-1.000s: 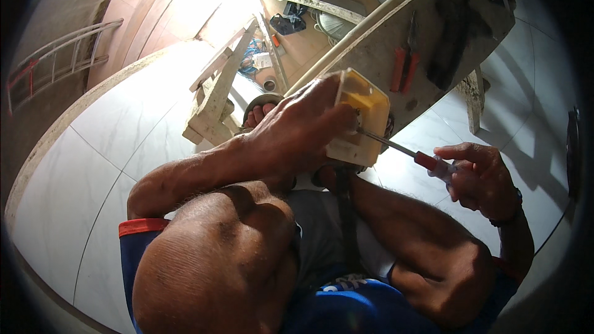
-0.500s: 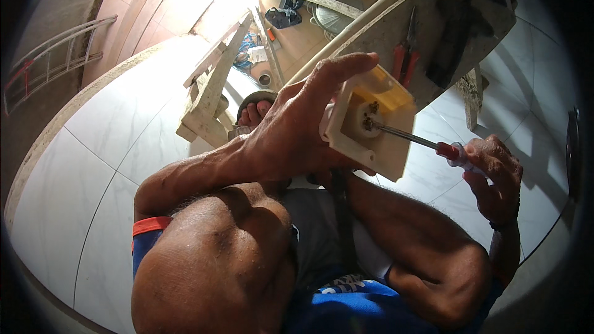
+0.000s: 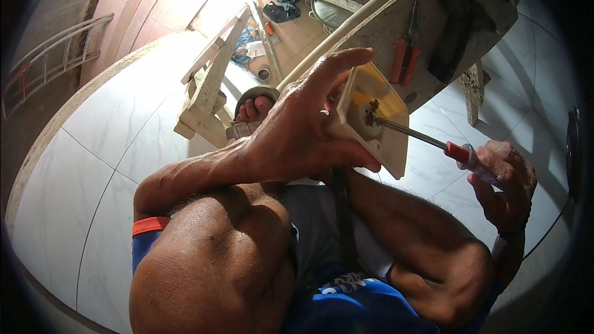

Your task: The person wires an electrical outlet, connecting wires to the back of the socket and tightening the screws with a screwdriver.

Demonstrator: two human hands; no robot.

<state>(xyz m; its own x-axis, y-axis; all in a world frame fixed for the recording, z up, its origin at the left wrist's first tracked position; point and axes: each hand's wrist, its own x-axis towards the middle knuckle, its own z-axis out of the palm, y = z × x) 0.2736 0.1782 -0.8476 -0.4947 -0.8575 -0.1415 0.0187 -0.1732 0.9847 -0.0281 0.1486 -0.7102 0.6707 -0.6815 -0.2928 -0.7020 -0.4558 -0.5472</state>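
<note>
My left hand (image 3: pixel 297 125) grips a hollow cream plastic housing (image 3: pixel 391 143) from behind, thumb at the top edge and fingers under the lower edge. Its open side faces right, and a yellowish glow shows through its upper wall. Inside sits a pale round part with dark, dirty-looking metal pieces (image 3: pixel 371 113) at its middle. In my right hand (image 3: pixel 506 182) is a screwdriver (image 3: pixel 455 150) with a red and clear handle. Its metal shaft reaches left into the housing, the tip at the dark pieces. My fingers hide the handle's end.
Beyond the housing, a worn board (image 3: pixel 377 31) carries red-handled pliers (image 3: pixel 405 55) and a black tool (image 3: pixel 455 43). Wooden trestle legs (image 3: pixel 213 86) stand on the white tiled floor (image 3: pixel 99 210). Farther off lie blue wires (image 3: pixel 244 49) and a short pipe piece (image 3: pixel 264 72). A metal ladder-like frame (image 3: pixel 55 62) is at left.
The housing has turned slightly in my left hand, showing more of my lower fingers. My right hand and the screwdriver have shifted a little right and down; the tip stays inside.
</note>
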